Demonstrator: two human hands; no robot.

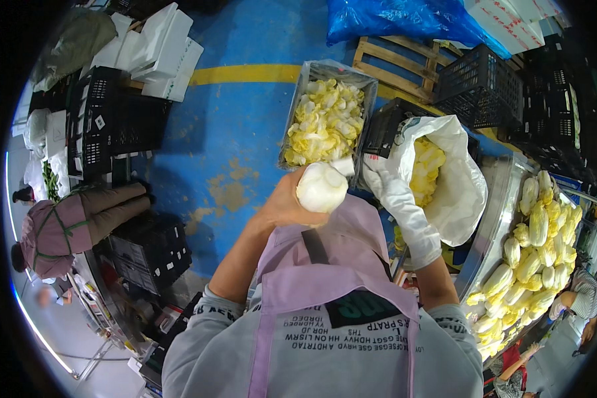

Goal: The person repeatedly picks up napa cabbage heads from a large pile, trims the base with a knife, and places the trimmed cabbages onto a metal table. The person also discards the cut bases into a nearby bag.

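My bare left hand (293, 201) grips a trimmed napa cabbage (323, 189), its pale round cut base facing up. A small white piece (344, 166) shows at the cabbage's far right edge. My right hand (383, 181), in a white glove, is just right of the cabbage. A thin dark strip, perhaps a blade seen edge-on, runs towards its fingers; whether they hold it is unclear. Beyond both hands stands a plastic-lined crate (288, 124) full of yellow-white cabbage leaves (326, 119). Right of my gloved hand, an open white sack (457, 199) holds more yellow leaves (425, 171).
At right, napa cabbages (537, 258) are heaped on a metal-edged table (487, 214). Black crates (477, 89), a wooden pallet (393, 67) and a blue plastic bag (393, 20) lie beyond. Black crates (139, 119) and foam boxes (161, 45) stand left; a person (62, 231) is nearby.
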